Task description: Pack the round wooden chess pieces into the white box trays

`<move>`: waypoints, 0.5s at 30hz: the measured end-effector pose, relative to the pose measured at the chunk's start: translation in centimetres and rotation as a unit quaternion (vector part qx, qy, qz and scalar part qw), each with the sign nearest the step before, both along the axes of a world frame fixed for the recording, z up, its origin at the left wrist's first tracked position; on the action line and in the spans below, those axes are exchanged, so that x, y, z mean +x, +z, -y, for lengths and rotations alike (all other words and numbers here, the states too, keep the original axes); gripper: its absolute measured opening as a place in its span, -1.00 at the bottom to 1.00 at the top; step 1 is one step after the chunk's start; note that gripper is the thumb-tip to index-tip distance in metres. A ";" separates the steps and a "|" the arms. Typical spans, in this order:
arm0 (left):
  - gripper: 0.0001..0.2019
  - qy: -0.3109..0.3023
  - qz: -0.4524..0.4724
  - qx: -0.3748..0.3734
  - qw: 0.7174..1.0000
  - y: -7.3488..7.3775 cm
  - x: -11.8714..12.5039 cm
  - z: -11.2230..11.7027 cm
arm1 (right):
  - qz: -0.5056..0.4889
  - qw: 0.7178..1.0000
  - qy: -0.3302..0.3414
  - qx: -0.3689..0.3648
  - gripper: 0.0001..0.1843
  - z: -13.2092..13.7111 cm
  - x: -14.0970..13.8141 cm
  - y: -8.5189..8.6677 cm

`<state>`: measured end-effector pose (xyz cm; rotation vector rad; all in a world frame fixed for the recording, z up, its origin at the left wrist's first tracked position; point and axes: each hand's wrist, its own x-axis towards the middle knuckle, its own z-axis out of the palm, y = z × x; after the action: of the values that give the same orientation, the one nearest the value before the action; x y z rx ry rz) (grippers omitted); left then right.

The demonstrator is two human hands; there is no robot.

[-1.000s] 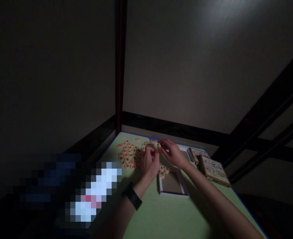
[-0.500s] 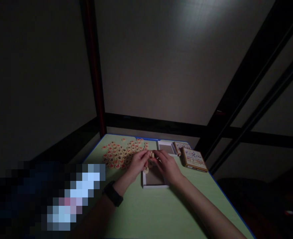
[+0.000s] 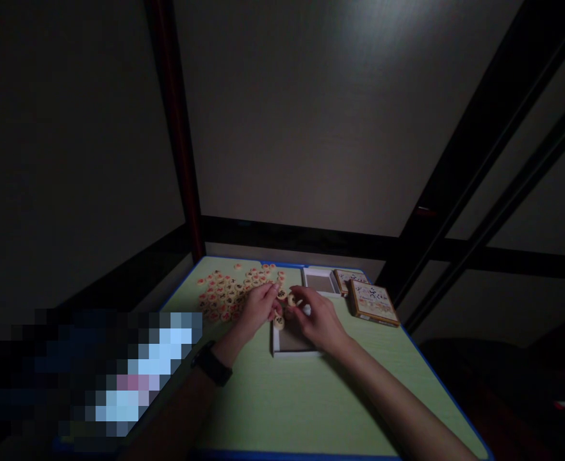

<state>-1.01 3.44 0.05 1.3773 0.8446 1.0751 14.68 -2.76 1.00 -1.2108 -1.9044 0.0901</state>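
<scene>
A person leans both bare forearms over a green, blue-edged table [image 3: 282,403], hands close together above the far part of the top. The right hand [image 3: 319,315] has its thumb and fingertips closed about one round xiangqi piece [image 3: 292,299], holding it just above an open white-walled box tray [image 3: 296,351]. The left hand [image 3: 258,305] curls its fingers beside it, right next to another disc [image 3: 282,294] with a dark character on it; whether those fingers grip that disc or merely touch it, I cannot tell from here. Beneath the left fingers, a further piece [image 3: 279,322] sits at the tray's left side, its dark marking facing up. The brownish floor of the tray shows bare toward its near edge, while the right hand covers its far right part. To the left of the hands spreads a crowded heap of xiangqi pieces [image 3: 222,296], marked in red and in black, some of them overlapping. Farther back, beyond the right hand, lies a second white tray [image 3: 319,283], and beside it two printed boxes [image 3: 373,302], one partly in front of the other. A black wristwatch [image 3: 211,363] circles the left wrist.
</scene>
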 end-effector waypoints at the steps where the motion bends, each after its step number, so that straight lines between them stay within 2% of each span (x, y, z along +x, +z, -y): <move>1: -0.52 0.001 -0.002 0.006 1.000 0.0 -0.1 -0.1 | -0.004 1.000 0.001 0.003 -0.66 -0.1 0.0 0.0; 8: -0.61 0.011 -0.014 0.031 0.999 -0.2 0.2 -0.3 | -0.010 0.998 0.033 0.045 -0.82 -0.2 0.0 0.2; 12: -0.57 -0.013 -0.019 0.029 0.999 -0.3 0.2 -0.2 | 0.000 0.999 0.039 0.032 -0.87 -0.2 -0.2 -0.2; 15: -0.53 -0.030 -0.016 0.034 0.999 -0.2 0.2 -0.1 | -0.003 1.000 0.019 0.023 -0.88 -0.3 -0.2 -0.4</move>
<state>-0.83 3.58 -0.11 1.4710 0.7923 1.0462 14.53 -2.45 0.56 -1.1433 -1.9144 0.0684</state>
